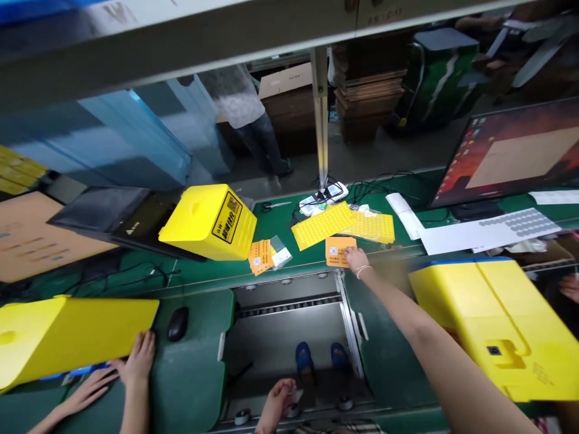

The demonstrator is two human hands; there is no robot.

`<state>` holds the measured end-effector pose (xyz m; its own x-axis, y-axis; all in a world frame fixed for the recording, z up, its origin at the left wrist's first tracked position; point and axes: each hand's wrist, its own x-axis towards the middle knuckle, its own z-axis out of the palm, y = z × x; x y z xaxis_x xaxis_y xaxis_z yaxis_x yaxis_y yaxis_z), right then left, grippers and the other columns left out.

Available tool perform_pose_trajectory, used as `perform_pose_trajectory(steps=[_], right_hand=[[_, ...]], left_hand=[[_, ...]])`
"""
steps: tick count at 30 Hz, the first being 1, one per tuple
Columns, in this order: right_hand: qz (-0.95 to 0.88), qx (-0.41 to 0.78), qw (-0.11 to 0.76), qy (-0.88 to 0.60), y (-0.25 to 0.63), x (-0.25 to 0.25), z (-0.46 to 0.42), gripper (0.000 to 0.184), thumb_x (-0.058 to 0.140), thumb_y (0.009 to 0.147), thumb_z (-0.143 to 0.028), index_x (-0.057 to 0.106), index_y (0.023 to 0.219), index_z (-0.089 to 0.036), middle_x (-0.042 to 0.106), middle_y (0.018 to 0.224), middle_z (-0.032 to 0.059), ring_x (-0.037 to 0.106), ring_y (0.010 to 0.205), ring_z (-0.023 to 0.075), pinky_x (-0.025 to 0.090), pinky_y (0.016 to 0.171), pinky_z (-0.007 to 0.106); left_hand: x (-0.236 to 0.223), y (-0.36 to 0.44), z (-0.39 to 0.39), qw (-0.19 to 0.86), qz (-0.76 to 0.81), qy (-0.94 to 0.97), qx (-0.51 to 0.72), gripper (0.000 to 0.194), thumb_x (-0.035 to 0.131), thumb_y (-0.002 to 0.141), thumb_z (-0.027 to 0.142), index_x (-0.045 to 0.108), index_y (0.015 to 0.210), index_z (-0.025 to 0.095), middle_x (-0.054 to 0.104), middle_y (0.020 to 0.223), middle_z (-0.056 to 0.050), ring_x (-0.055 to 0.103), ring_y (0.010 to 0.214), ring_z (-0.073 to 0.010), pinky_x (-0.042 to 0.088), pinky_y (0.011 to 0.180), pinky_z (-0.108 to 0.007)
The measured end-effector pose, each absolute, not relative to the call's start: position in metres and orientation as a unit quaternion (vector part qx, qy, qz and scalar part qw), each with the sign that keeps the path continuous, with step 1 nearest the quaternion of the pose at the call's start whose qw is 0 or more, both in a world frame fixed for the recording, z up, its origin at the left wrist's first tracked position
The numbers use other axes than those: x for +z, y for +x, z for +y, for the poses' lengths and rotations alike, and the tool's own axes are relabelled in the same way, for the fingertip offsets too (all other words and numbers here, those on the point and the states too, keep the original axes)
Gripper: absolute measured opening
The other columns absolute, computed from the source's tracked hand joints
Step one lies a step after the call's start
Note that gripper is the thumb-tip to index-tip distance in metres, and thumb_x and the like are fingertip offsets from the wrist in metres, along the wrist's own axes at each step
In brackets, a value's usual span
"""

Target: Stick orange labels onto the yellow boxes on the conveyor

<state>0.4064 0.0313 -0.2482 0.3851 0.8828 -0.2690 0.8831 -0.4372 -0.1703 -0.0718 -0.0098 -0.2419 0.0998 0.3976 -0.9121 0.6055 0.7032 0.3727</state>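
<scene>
My right hand (357, 259) reaches far forward over the green bench and pinches the near edge of an orange card (338, 248); a bracelet sits on its wrist. Just beyond the card lie yellow sticker sheets (323, 224). My left hand (278, 399) is low at the bottom centre, by the frame of the open gap (289, 325) between two green belts. Its fingers are curled, and what they hold, if anything, is hidden.
A tilted yellow box with a black label (208, 223) stands left of more orange cards (261, 256). Another yellow box (497, 325) fills the right. A co-worker's two hands (136, 361) touch a third yellow box (67, 337) beside a black mouse (177, 323). A monitor (511, 154) stands back right.
</scene>
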Motion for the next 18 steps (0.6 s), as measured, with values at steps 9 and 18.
perform_pose_trajectory(steps=[9,18], right_hand=[[0.575,-0.145,-0.010,0.805,0.410,-0.251,0.016,0.042,0.049,0.090,-0.023,0.052,0.132,-0.017,0.051,0.133,0.0177,0.042,0.123,0.0298,0.032,0.100,0.041],[0.589,-0.173,-0.013,0.789,0.420,-0.248,0.016,0.035,0.038,0.092,-0.010,0.062,0.118,-0.014,0.057,0.130,0.0194,0.049,0.123,0.0260,0.035,0.103,0.041]], left_hand=[[-0.230,-0.039,0.020,0.619,0.660,0.413,-0.101,0.070,0.069,0.040,0.076,0.063,0.082,0.021,0.073,0.102,-0.010,0.066,0.103,-0.0315,0.048,0.071,-0.034],[-0.231,-0.063,0.000,0.620,0.668,0.398,-0.102,0.063,0.070,0.041,0.075,0.063,0.078,0.024,0.072,0.100,-0.007,0.065,0.104,-0.0328,0.048,0.074,-0.037]])
